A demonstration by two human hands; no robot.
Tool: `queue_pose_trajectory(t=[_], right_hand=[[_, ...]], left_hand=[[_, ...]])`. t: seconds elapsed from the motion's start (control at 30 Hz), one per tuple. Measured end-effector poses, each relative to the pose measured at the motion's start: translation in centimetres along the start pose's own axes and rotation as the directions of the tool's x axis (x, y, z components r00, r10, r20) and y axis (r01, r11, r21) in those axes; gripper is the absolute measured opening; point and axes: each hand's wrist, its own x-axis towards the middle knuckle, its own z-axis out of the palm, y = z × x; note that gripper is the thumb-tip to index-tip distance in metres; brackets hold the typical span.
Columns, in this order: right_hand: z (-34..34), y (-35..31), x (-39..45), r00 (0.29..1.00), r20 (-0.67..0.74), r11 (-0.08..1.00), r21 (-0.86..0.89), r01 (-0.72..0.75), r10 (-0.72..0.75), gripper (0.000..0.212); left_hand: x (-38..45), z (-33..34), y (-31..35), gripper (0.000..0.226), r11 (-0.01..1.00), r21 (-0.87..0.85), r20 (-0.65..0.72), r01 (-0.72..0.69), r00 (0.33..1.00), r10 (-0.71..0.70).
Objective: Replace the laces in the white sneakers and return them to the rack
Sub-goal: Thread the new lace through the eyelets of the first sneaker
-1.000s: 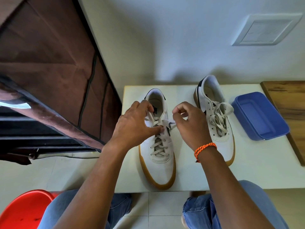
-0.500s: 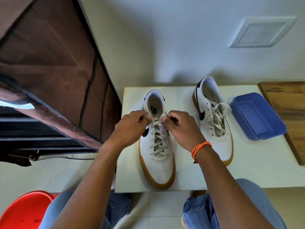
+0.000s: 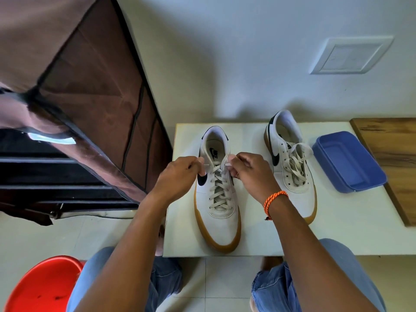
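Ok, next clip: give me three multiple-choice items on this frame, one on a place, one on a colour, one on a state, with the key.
1. Where is the blue tub?
A. between the sneakers
B. right of the far sneaker
C. on the floor

2. What colour is the wristband on the right hand?
A. orange
B. green
C. black

3. What are both hands doing?
A. lying flat on the table
B. lifting the tub
C. pinching the lace ends of the near sneaker

Key: 1 B, it sits at the far sneaker's right; 2 A, the cord is orange; 3 C, left hand and right each pinch a lace end.
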Motion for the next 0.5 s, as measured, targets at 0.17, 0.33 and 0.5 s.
queue_pose_trajectory(t=[0.17, 0.33, 0.5], right_hand=[[0.8, -0.2, -0.5, 1.0, -0.018, 1.0, -0.005, 0.01, -0.01, 0.028], [0.1, -0.4, -1.8, 0.997, 0.005, 0.996, -0.044, -0.078, 0.078, 0.029], [-1.8, -1.9, -3.3, 0.986, 0.089, 0.989, 0.038, -0.142, 0.138, 0.03]], left_hand=[[-1.1, 1.1, 1.1, 0.04, 0.997, -0.074, -0.038, 0.003, 0.999, -0.006], [-2.4, 0.9, 1.9, 0.028, 0.991, -0.135, -0.124, 0.006, 0.992, -0.023], [-4.8, 0.2, 3.1, 0.027, 0.944, -0.327, -0.113, 0.031, 0.991, -0.071]])
